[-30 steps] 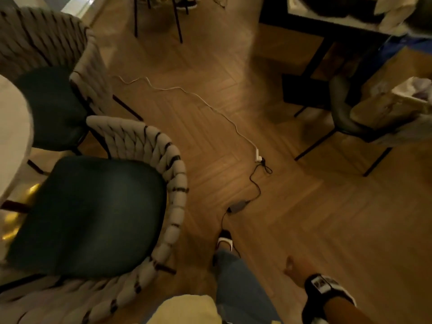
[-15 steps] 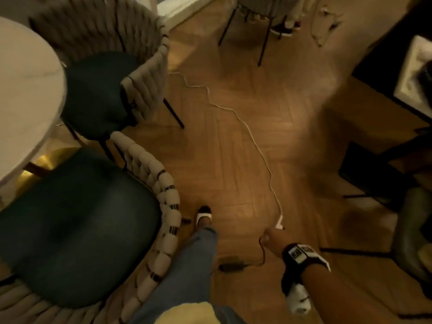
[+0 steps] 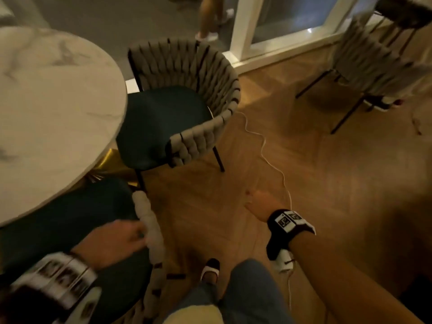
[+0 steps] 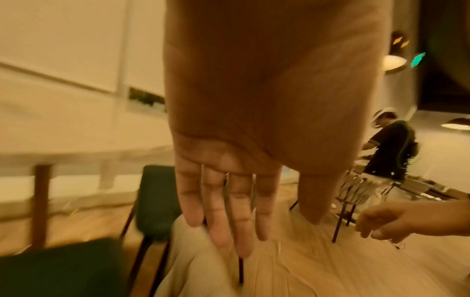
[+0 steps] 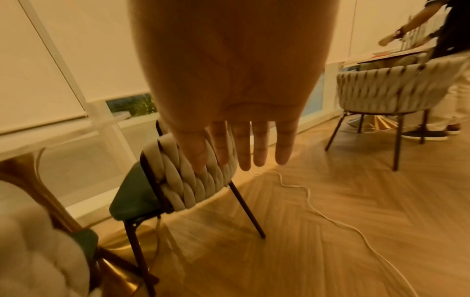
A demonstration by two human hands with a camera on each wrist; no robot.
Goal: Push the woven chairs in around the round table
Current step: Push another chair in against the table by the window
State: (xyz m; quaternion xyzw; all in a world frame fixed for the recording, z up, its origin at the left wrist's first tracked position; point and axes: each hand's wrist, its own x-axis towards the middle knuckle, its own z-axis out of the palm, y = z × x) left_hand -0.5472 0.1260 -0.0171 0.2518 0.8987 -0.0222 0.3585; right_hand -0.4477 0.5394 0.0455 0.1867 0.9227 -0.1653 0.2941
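A round marble table [image 3: 46, 108] fills the left of the head view. One woven chair [image 3: 187, 71] with a dark green seat stands at its far right side, its seat partly under the tabletop. A second woven chair [image 3: 149, 228] is close to me at the lower left. My left hand [image 3: 131, 232] reaches that near chair's pale woven rim [image 4: 198, 261] with straight fingers [image 4: 223, 221]; blur hides whether they touch. My right hand [image 3: 254, 199] hovers open above the floor, holding nothing. In the right wrist view its fingers [image 5: 244, 148] point toward the far chair [image 5: 193, 184].
A white cable [image 3: 264, 146] snakes across the wooden floor right of the far chair. A third woven chair [image 3: 364, 59] stands at the back right by a window frame [image 3: 243, 26]. Another person's legs [image 3: 208, 17] are at the top. My foot [image 3: 210, 270] is beside the near chair.
The view has swung toward the table and the far chair. My left hand has come into view at the near chair's rim. My right hand has lifted forward and spread open.
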